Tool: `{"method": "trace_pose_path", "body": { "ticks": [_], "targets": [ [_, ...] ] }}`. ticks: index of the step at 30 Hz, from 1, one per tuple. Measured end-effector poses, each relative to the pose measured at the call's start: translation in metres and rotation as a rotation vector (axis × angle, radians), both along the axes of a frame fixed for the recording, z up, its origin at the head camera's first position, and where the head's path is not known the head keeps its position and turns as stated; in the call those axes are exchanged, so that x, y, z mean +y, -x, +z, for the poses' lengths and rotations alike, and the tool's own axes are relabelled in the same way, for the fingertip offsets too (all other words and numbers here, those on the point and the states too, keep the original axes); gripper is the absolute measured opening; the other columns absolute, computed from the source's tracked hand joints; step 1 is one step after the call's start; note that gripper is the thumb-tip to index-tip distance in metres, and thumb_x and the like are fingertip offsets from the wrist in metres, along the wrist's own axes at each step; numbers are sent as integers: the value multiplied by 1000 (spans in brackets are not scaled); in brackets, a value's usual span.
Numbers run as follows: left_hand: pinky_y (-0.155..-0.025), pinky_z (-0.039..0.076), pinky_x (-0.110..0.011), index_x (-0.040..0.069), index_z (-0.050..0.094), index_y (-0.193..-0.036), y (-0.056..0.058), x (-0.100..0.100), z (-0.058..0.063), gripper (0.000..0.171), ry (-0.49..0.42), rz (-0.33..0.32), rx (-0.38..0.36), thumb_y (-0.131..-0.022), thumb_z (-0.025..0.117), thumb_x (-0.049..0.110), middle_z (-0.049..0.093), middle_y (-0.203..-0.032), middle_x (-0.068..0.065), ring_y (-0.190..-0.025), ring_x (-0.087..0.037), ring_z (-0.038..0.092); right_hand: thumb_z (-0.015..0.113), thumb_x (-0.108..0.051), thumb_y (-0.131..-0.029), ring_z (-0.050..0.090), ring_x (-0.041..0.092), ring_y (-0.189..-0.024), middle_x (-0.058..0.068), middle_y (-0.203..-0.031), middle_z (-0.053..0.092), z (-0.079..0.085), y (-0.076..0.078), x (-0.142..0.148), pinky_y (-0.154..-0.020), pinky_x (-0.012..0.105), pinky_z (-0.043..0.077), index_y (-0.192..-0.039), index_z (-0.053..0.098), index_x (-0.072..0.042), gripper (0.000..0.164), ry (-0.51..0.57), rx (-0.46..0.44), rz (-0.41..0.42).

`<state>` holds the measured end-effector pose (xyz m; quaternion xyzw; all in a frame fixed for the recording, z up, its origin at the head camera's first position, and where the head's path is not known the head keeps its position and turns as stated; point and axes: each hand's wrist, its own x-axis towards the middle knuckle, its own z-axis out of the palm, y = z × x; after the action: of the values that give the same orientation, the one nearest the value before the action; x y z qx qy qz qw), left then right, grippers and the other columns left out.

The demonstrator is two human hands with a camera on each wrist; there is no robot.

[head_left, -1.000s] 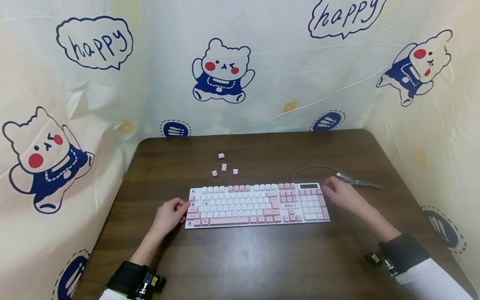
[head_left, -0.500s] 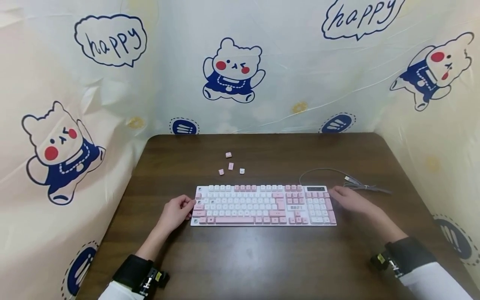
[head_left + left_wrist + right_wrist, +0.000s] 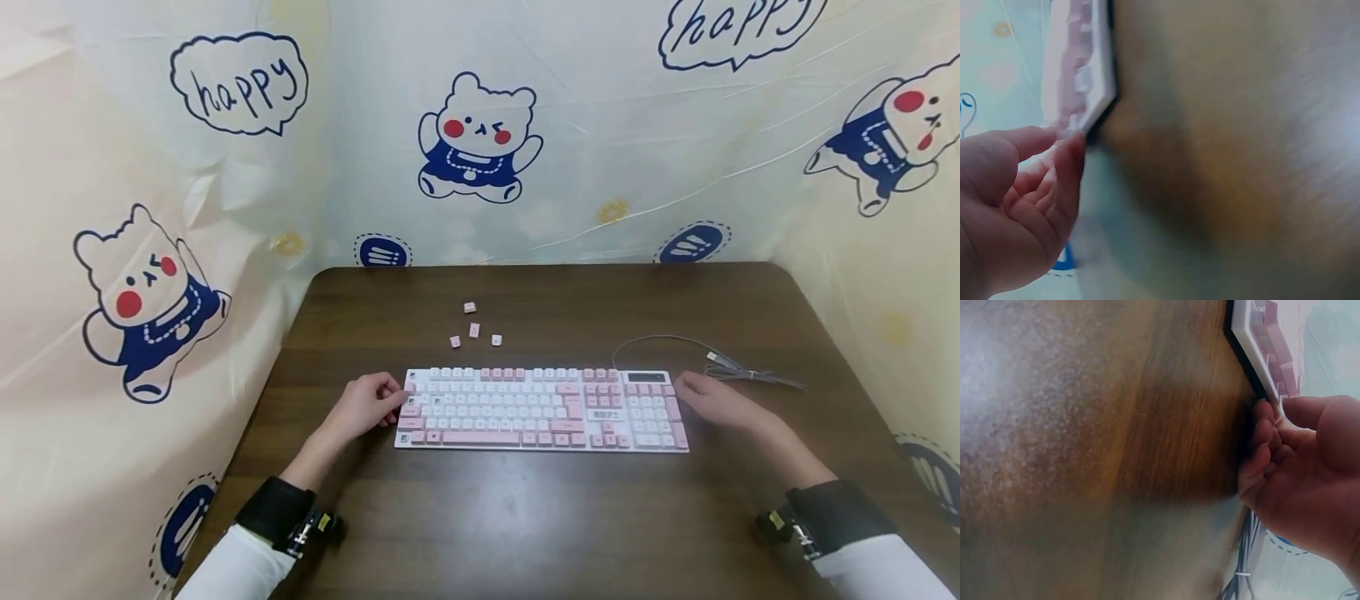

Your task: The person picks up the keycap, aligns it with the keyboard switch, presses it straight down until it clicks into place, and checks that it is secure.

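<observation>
A white and pink keyboard (image 3: 525, 414) lies lengthwise across the dark wooden table, its front edge toward me. My left hand (image 3: 367, 403) pinches its left end, thumb on top and the other fingers curled below, as the left wrist view shows. At the opposite end, my right hand (image 3: 708, 398) grips the keyboard's edge (image 3: 1260, 356) with the thumb above and fingertips at the underside. Behind the keyboard are several loose keycaps, among them a white keycap (image 3: 497, 340) and a pink keycap (image 3: 469, 307).
A thin grey cable (image 3: 660, 337) runs from the keyboard's back to a tied bundle (image 3: 750, 374) behind my right hand. The wooden table (image 3: 517, 517) meets a patterned curtain (image 3: 570, 150) at the back and sides.
The keyboard has turned slightly clockwise: its right end has come toward me with my right hand, its left end a little away. The head view has shifted; the keycaps stay put.
</observation>
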<state>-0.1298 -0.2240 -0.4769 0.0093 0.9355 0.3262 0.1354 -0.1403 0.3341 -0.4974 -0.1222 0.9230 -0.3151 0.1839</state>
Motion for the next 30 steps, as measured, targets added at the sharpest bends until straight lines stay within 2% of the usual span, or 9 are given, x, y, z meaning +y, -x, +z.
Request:
{"method": "trace_pose_path", "body": {
  "ticks": [5, 8, 13, 17, 20, 24, 27, 30],
  "targets": [
    [-57, 54, -29, 9, 66, -99, 25, 9, 23, 15, 58, -74, 56, -93, 63, 22, 68, -82, -11, -63, -18, 61, 40, -19, -104, 48, 16, -68, 5, -76, 52, 0, 4, 5, -61, 32, 41, -103, 54, 3, 27, -21, 1, 24],
    [-59, 54, -31, 11, 66, -99, 43, 17, 30, 12, 84, -135, 125, -93, 64, 20, 68, -85, -10, -67, -18, 60, 41, -20, -104, 49, 17, -70, 6, -77, 52, 1, 6, 7, -62, 32, 41, -104, 55, 3, 27, -18, -4, 42],
    [-70, 54, -34, 11, 68, -102, 72, 38, 24, 13, 165, -337, 247, -92, 66, 18, 64, -91, -3, -78, -17, 57, 40, -21, -104, 48, 17, -71, 6, -78, 52, 7, 6, 12, -61, 32, 40, -104, 55, 3, 28, -11, -47, 44],
    [-80, 55, -36, 11, 70, -109, 91, 47, 16, 19, 264, -491, 354, -89, 68, 12, 63, -99, -2, -85, -16, 57, 40, -21, -104, 49, 18, -72, 7, -80, 52, 10, 5, 10, -62, 32, 41, -105, 55, 3, 29, 16, -76, 43],
    [-86, 54, -37, 11, 70, -112, 99, 49, 11, 24, 341, -592, 410, -89, 67, 8, 64, -106, -3, -92, -15, 59, 40, -24, -105, 49, 18, -73, 7, -81, 52, 9, 6, 7, -62, 32, 41, -108, 54, 3, 31, 36, -129, 47],
    [-90, 53, -37, 12, 70, -114, 104, 51, 6, 25, 403, -720, 429, -90, 66, 7, 65, -114, -5, -101, -17, 60, 40, -25, -105, 49, 18, -74, 7, -82, 52, 8, 5, 5, -62, 32, 41, -110, 54, 3, 31, 42, -178, 52],
    [-92, 52, -37, 13, 71, -113, 106, 55, 3, 24, 430, -765, 435, -90, 66, 9, 65, -117, -4, -106, -17, 58, 40, -24, -105, 50, 18, -74, 7, -83, 52, 8, 5, 6, -62, 32, 41, -110, 54, 3, 31, 45, -171, 58],
    [-93, 52, -36, 14, 72, -114, 109, 58, 0, 25, 441, -778, 436, -91, 65, 10, 65, -117, -3, -108, -16, 58, 40, -25, -105, 50, 18, -72, 7, -80, 52, 7, 5, 7, -61, 32, 41, -108, 54, 2, 30, 50, -167, 50]
  ]
}}
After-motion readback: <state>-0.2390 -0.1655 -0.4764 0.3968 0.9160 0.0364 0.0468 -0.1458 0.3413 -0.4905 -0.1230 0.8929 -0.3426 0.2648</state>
